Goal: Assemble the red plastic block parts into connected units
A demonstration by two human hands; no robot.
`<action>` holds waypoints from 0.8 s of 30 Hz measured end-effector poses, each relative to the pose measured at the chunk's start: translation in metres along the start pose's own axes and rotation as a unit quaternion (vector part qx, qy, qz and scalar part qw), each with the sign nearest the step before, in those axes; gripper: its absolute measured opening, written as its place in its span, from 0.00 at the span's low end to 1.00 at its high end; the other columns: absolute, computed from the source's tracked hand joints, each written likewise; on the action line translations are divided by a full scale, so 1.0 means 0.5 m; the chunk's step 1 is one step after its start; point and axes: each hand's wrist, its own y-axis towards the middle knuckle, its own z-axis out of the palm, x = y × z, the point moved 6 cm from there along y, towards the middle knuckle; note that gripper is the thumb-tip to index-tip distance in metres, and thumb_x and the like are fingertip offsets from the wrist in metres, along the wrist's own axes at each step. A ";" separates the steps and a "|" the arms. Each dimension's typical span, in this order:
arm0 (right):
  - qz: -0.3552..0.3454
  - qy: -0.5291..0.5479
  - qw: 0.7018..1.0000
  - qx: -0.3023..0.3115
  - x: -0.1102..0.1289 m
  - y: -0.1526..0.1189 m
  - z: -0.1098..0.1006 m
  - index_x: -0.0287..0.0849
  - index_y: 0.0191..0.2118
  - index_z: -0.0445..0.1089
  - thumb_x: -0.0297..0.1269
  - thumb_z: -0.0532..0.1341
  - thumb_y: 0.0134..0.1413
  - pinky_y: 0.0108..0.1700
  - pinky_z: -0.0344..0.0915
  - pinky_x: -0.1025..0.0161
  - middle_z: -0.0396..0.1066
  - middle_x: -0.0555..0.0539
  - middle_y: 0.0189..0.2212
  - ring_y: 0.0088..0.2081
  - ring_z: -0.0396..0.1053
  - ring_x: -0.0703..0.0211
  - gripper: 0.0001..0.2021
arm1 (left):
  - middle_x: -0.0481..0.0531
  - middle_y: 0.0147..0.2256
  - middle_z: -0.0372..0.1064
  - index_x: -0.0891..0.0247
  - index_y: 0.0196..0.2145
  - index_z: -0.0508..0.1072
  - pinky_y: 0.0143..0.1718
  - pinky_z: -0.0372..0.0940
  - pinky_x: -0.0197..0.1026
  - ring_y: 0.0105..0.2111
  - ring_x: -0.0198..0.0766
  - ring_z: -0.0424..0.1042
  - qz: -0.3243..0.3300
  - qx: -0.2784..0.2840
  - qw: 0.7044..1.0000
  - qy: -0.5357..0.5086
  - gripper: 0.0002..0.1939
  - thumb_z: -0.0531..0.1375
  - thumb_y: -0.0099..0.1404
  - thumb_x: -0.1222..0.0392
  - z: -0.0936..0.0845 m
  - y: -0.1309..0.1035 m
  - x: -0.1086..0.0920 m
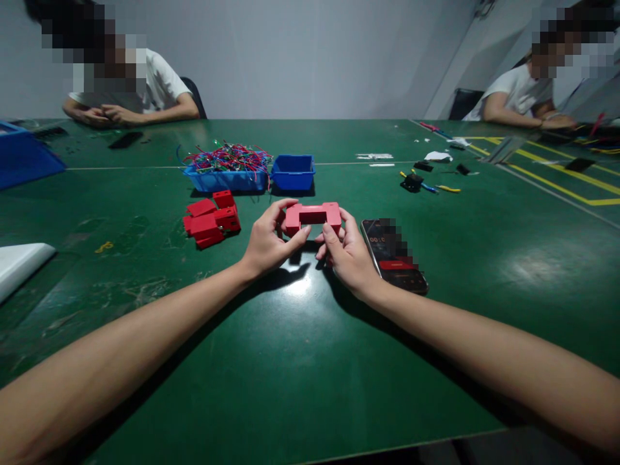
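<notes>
Between both hands, just above the surface (300,381), was the red block (313,209), roughly level, with a notch facing the wearer. Left hand (269,240) pinched its left end, fingers behind and over the top, thumb along the near lower side. Right hand (349,257) gripped the right end, thumb against the near face; some of its fingers were hidden. Step in hand, as judged: two-handed holding or turning of the block, clear of the surface. Any next move seemed to call for a steady grip at both ends, or one hand taking the full hold before the other let go.

Just right of the right hand lay the phone (393,255), screen up, partly blurred out. Left of the left hand sat a pile of red parts (211,221), not touched. Beyond were the wire bin (225,182), heaped with wires (230,157), and the blue bin (293,175) beside it. Dark bits (412,183) lay farther right. Two people sat across, left (162,77) and right (516,90).
</notes>
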 end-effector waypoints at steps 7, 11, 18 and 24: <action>0.015 -0.022 0.999 -0.018 -0.011 0.003 -0.007 0.47 0.58 0.56 0.53 0.62 0.58 0.32 0.70 0.59 0.73 0.44 0.46 0.30 0.74 0.60 0.27 | 0.54 0.40 0.74 0.65 0.52 0.71 0.34 0.67 0.37 0.33 0.36 0.71 0.068 -0.025 0.996 0.050 0.23 0.65 0.61 0.54 -0.005 -0.008 -0.019; 0.026 -0.038 0.999 -0.022 -0.016 0.004 -0.010 0.46 0.51 0.58 0.47 0.66 0.53 0.38 0.70 0.58 0.74 0.44 0.44 0.36 0.75 0.58 0.24 | 0.50 0.36 0.69 0.64 0.53 0.71 0.34 0.66 0.37 0.32 0.35 0.67 0.112 -0.056 0.989 0.072 0.23 0.64 0.62 0.55 -0.013 -0.010 -0.029; 0.002 -0.208 0.978 0.021 0.021 -0.014 0.000 0.45 0.38 0.61 0.50 0.68 0.47 0.33 0.61 0.60 0.70 0.53 0.27 0.29 0.67 0.59 0.20 | 0.46 0.31 0.60 0.61 0.50 0.74 0.35 0.65 0.39 0.31 0.35 0.63 0.150 -0.132 0.976 0.087 0.21 0.67 0.61 0.51 -0.030 -0.011 -0.030; -0.075 -0.286 0.951 0.088 0.054 -0.030 0.026 0.43 0.29 0.65 0.57 0.64 0.52 0.34 0.56 0.61 0.65 0.51 0.27 0.30 0.62 0.60 0.20 | 0.50 0.37 0.63 0.59 0.48 0.76 0.39 0.68 0.40 0.37 0.37 0.67 0.182 -0.107 0.976 0.062 0.16 0.67 0.63 0.53 -0.021 -0.011 -0.034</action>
